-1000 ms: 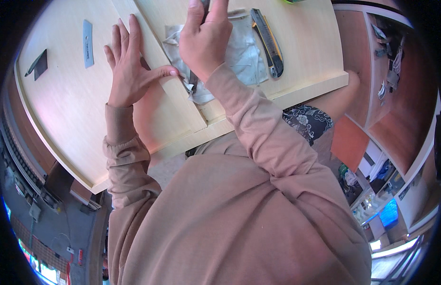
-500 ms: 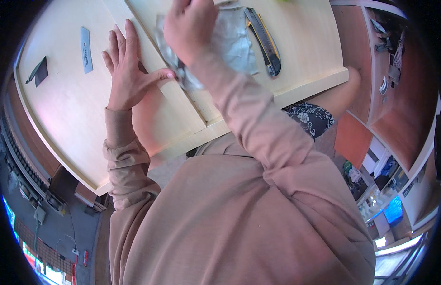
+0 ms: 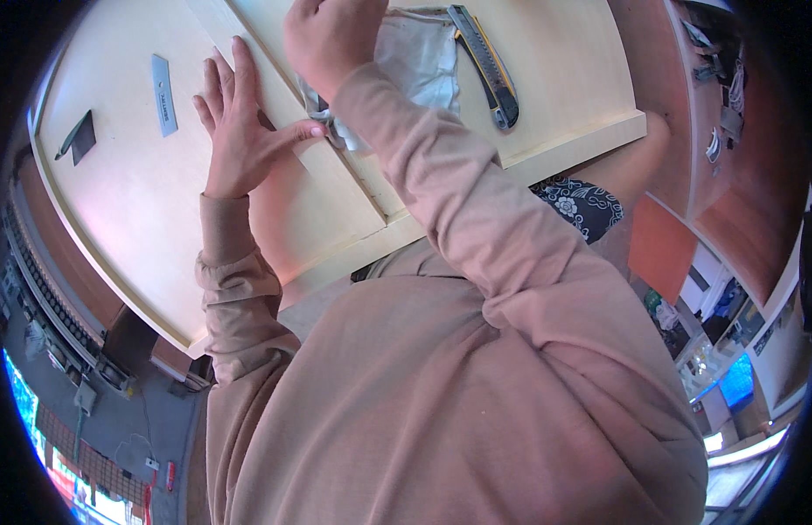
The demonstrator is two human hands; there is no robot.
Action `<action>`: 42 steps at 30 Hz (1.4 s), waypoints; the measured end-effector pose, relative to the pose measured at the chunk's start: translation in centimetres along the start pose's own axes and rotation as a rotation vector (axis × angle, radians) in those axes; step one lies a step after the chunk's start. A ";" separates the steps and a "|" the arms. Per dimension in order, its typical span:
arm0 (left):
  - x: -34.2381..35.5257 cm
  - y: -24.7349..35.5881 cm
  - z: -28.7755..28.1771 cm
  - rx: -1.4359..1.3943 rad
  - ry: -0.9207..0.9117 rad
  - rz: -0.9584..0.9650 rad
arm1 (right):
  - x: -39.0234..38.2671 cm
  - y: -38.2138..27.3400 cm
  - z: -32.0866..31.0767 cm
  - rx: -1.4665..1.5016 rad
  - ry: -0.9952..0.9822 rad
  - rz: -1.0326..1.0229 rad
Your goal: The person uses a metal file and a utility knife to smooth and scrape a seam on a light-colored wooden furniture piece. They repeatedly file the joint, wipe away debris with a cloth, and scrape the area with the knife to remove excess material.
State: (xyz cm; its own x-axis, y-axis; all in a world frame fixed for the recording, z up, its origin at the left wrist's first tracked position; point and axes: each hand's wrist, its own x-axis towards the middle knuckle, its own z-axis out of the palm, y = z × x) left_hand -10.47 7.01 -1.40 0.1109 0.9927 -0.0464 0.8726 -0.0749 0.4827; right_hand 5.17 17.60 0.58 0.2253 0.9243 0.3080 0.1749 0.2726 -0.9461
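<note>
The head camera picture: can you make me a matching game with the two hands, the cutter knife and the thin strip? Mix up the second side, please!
Things
1. left hand
2. right hand
3. cutter knife
4. thin strip

Places, colours and states
A. black and yellow
B. partly cut off by the picture's top edge
C. plain blue-grey with dark marks
D. fingers and thumb spread apart

Right pairs: 1-D, 2-B, 3-A, 4-C

Bright, soft light; pinkish sheen on pale board (image 3: pixel 117 192); fisheye edges bend, corners black
</note>
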 end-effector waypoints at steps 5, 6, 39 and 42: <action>0.2 0.0 0.1 0.004 0.013 0.002 | -3.0 -0.4 -2.8 0.030 -0.081 0.131; 0.2 0.0 0.2 0.014 0.018 0.014 | -3.1 -0.1 -2.7 0.028 -0.075 0.128; 0.0 -0.4 0.3 -0.017 0.033 0.018 | -5.1 0.4 -3.6 -0.017 -0.200 0.080; 0.2 -0.3 0.4 -0.020 0.051 0.003 | -5.8 -0.3 -4.2 -0.041 -0.174 0.044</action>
State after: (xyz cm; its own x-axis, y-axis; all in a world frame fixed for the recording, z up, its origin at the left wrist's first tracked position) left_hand -10.50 7.23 -1.95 0.0882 0.9961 -0.0003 0.8625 -0.0762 0.5003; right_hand 7.84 11.09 -0.52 0.0648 0.9684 0.2407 0.2084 0.2228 -0.9523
